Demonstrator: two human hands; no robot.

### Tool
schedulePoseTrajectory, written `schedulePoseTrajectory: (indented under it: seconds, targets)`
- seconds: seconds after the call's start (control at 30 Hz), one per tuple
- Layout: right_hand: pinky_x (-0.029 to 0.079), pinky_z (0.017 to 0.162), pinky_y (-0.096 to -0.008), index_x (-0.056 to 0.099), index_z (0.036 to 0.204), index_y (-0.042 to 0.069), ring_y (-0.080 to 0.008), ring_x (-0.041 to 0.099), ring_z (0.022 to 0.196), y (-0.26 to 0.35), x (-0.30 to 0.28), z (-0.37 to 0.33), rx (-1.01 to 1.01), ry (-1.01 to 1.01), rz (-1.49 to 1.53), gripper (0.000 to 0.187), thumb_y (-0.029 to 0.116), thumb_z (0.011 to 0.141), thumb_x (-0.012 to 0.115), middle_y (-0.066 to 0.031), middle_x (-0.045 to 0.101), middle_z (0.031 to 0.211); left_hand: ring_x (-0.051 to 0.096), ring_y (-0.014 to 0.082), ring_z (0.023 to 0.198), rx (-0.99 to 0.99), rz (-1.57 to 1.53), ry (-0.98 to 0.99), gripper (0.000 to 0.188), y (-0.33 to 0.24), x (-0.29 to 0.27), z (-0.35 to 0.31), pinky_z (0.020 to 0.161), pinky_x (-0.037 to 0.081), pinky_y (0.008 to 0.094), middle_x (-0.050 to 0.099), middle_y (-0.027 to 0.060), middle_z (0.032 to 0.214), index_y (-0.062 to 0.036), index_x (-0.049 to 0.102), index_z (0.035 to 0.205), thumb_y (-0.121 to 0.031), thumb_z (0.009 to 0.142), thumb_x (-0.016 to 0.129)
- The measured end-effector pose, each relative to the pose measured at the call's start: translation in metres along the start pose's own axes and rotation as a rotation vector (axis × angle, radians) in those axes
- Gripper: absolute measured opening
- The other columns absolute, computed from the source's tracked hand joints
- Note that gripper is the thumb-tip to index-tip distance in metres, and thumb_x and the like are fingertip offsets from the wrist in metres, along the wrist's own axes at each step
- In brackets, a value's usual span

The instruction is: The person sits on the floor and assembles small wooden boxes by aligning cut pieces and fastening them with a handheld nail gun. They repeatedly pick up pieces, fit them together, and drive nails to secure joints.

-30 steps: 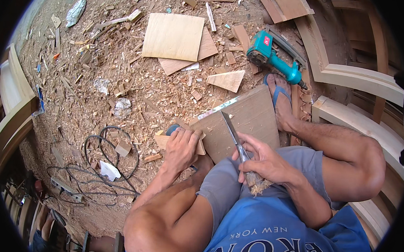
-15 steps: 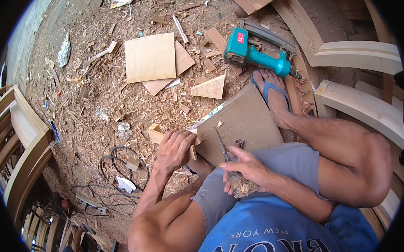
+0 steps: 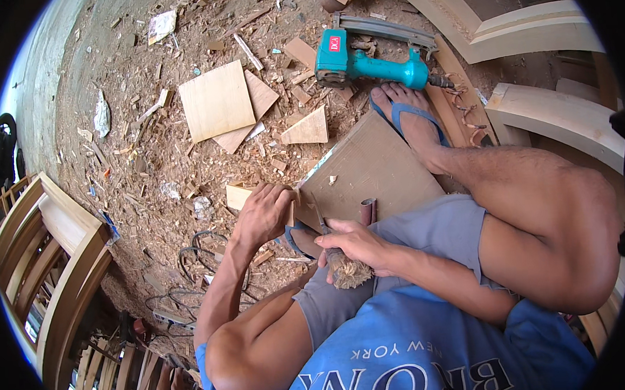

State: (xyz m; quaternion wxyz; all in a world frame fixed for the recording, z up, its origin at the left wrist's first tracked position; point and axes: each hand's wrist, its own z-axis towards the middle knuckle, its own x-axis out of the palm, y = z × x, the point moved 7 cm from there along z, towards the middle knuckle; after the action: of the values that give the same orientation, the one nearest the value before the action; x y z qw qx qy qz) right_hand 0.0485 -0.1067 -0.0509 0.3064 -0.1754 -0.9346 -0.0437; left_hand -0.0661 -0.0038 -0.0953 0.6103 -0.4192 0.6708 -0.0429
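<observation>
Pale wood under my left grip [image 3: 263, 214], folk, over at 8 o'clock from the board, and the fingers are curled down hard on that wood block [image 3: 238, 197]! One end of it pokes out towards 10 o'clock. Across to my right grip [image 3: 356, 242], just past 6 o'clock, and it's wrapped around the chisel [image 3: 348, 271], thumb along the side, frayed handle end towards my lap, slim blade aimed at 11 o'clock. Is that tip touching anything? From up here I cannot tell!

Centre stage, between my legs, sits the grey-brown board [image 3: 388, 171], a small chip [image 3: 333, 180] on its face and a dark red roll [image 3: 368, 211] by its 6 o'clock edge. Straight up at 12 o'clock, the teal nail gun [image 3: 377, 68] lies just beyond my sandalled foot [image 3: 420, 127]. Swing to 10 o'clock: a wedge-shaped offcut [image 3: 306, 127] close in, and further out a pale panel [image 3: 218, 101] overlapping a browner sheet [image 3: 263, 99], all on shavings. Curved timber frames hold the flanks, one [image 3: 553, 118] near 3 o'clock, another [image 3: 85, 250] near 8.
</observation>
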Motion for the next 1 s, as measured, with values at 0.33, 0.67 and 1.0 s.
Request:
schedulePoseTrajectory:
  seconds: [0.33, 0.67, 1.0]
  targets:
    - [0.054, 0.045, -0.0311, 0.047, 0.110, 0.010, -0.0224, 0.067, 0.059, -0.007, -0.012, 0.030, 0.017, 0.153, 0.295, 0.025, 0.029, 0.095, 0.055, -0.0156, 0.066, 0.092, 0.060, 0.0324, 0.083, -0.128, 0.017, 0.256, 0.033, 0.010, 0.017, 0.016, 0.080, 0.047, 0.0410, 0.059, 0.0133, 0.087, -0.0032, 0.052, 0.095, -0.005, 0.064, 0.064]
    - [0.054, 0.045, -0.0302, 0.056, 0.104, 0.010, -0.0236, 0.066, 0.055, 0.001, -0.036, 0.045, 0.071, 0.140, 0.333, 0.020, 0.025, 0.092, 0.059, -0.0115, 0.067, 0.077, 0.061, 0.0332, 0.077, -0.016, 0.039, 0.186, 0.033, 0.005, 0.017, 0.021, 0.077, 0.051, 0.0401, 0.057, 0.0145, 0.079, -0.0014, 0.048, 0.090, -0.003, 0.060, 0.062]
    - [0.052, 0.042, -0.0296, 0.056, 0.100, 0.007, -0.0216, 0.064, 0.053, 0.002, -0.044, 0.072, 0.060, 0.010, 0.204, 0.019, 0.022, 0.089, 0.060, -0.0081, 0.065, 0.075, 0.062, 0.0304, 0.083, 0.014, 0.089, 0.162, 0.036, 0.000, 0.020, 0.017, 0.082, 0.053, 0.0369, 0.058, 0.0131, 0.084, -0.0010, 0.049, 0.091, -0.003, 0.058, 0.064]
